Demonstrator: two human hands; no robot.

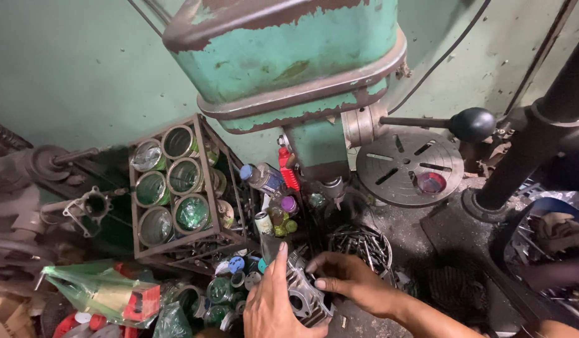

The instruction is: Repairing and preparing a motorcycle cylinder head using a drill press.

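Both my hands are on a grey finned metal engine cylinder (302,294) low in the middle of the head view. My left hand (273,307) presses flat against its left side, fingers pointing up. From the right, my right hand (349,278) grips its upper edge with curled fingers. The cylinder rests below a worn green drill press (289,56), whose chuck (332,188) hangs just above and behind it.
A rusty metal rack (176,188) of tins stands at left. Bottles and spray cans (270,200) crowd the middle. A bowl of drill bits (364,244), a round slotted table (408,166), a black-knobbed lever (471,124) and a black column (540,131) lie right.
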